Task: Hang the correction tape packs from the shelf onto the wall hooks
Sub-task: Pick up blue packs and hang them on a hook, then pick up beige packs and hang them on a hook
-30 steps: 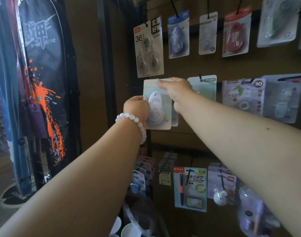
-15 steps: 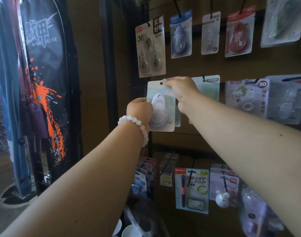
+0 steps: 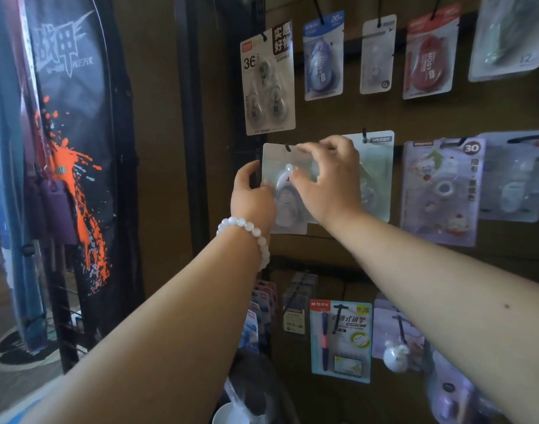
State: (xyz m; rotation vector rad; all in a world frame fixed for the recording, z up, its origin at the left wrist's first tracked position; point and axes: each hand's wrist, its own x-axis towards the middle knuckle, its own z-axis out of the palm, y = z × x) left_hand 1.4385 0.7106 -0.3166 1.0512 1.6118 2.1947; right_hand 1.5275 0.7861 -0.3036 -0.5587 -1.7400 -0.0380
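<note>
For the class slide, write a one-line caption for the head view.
Both hands, left and right, seat a correction tape pack on a wall hook.

Both hands hide most of the pack point(image 3: 273, 160), its print perhaps blurred

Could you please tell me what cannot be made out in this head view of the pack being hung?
- Correction tape pack: its lower half is covered by the left hand and right hand.
- Hook: too small and dim to tell whether it passes fully through the pack's hole.
- Pale green pack behind: its left part is hidden by the right hand.
- Top-right pack: cut off by the frame edge and blurred.
</note>
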